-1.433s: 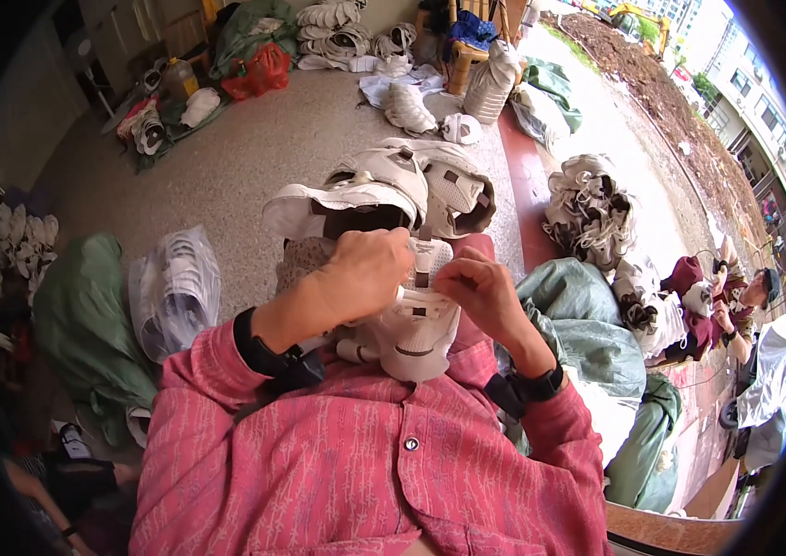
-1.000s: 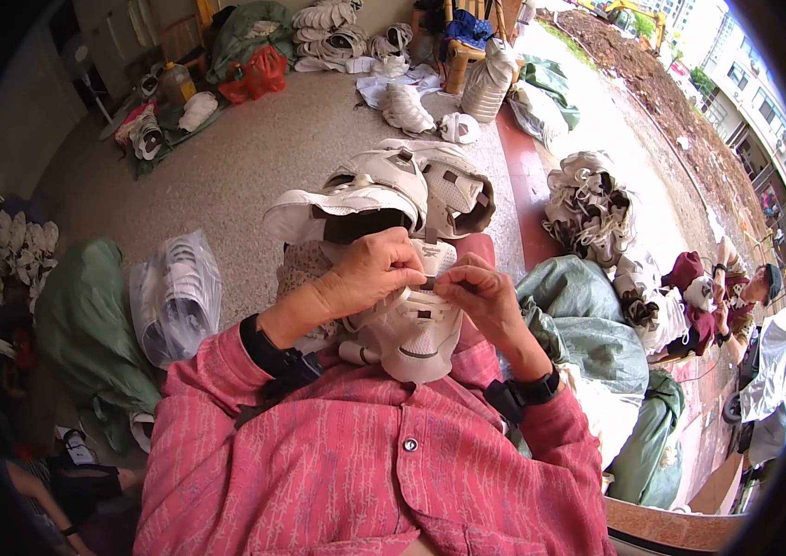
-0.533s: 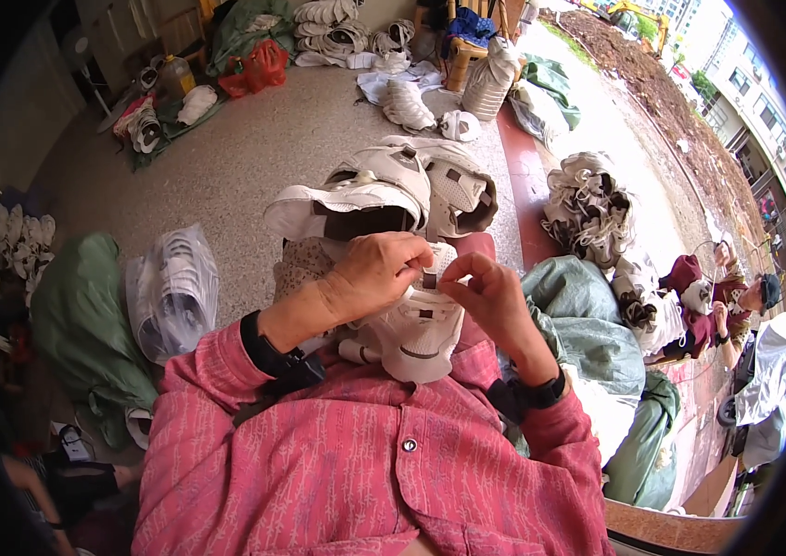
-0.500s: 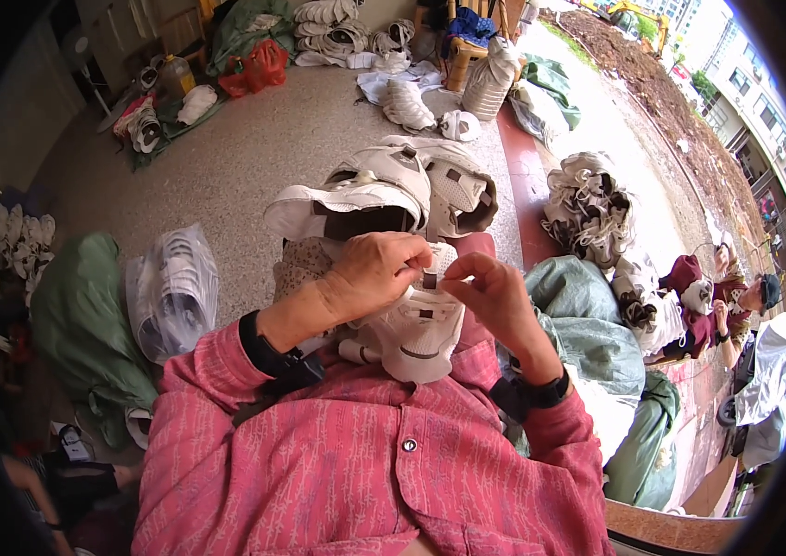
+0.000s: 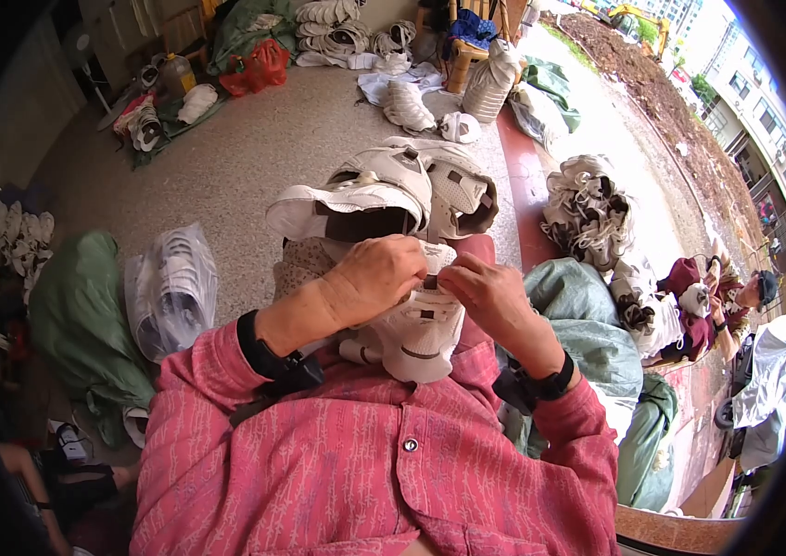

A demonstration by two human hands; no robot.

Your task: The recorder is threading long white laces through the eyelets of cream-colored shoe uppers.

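A cream shoe upper (image 5: 418,345) lies on my lap with its toe toward me and a dark brown patch near its tongue. My left hand (image 5: 376,278) is closed at the left edge of its lacing area, fingertips pinched together. From the other side, my right hand (image 5: 495,295) pinches at the right edge, close to the brown patch. Any lace between the fingertips is too small to make out. Just beyond my hands, more cream shoe uppers (image 5: 370,199) rest over my knees, their openings showing dark linings.
Green sacks (image 5: 588,357) stand to my right, and another green sack (image 5: 78,324) to my left beside a clear bag of uppers (image 5: 171,292). A heap of uppers (image 5: 589,208) lies at the right. Further right, another person (image 5: 736,301) sits handling a shoe upper.
My right hand has moved slightly left and turned, its fingers now closer over the lacing area. My left fingers have curled in more. The shoe upper has hardly moved.
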